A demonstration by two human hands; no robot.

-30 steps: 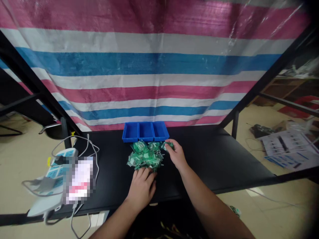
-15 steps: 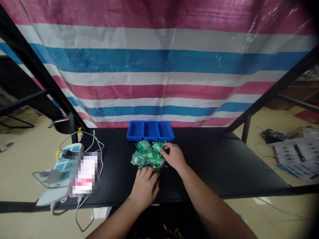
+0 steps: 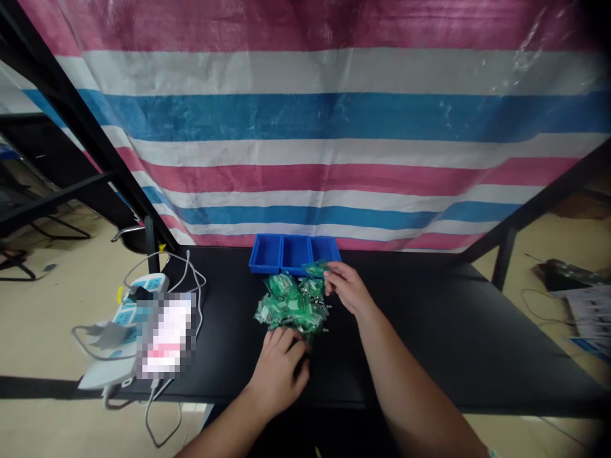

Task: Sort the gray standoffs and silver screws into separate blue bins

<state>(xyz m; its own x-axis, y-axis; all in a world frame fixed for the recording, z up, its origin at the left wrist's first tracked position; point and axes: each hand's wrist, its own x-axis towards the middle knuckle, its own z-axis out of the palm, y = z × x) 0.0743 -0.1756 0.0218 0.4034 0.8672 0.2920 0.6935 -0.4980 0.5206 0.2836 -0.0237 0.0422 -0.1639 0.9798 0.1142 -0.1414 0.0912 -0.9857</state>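
A pile of small green plastic packets (image 3: 291, 305) with pale and metallic-looking parts inside lies on the black table. My right hand (image 3: 351, 286) pinches one green packet (image 3: 315, 268), raised over the far side of the pile, in front of the right-hand blue tray. At the near edge of the pile rests my left hand (image 3: 279, 369), palm down, fingers bent against the packets and thumb apart; its fingertips are partly hidden. Just behind the pile stand three blue trays (image 3: 281, 270) side by side.
On the left of the black table (image 3: 420, 331) lie a white power strip (image 3: 126, 318), grey cables (image 3: 200, 299) and a blurred-out phone-like object (image 3: 167, 337). A striped plastic sheet (image 3: 305, 121) hangs behind the table. Black frame bars (image 3: 501, 261) stand at both sides.
My right hand has lifted a green packet off the pile and moved it toward the right-hand tray. My left hand stays by the pile. The camera view has shifted slightly.
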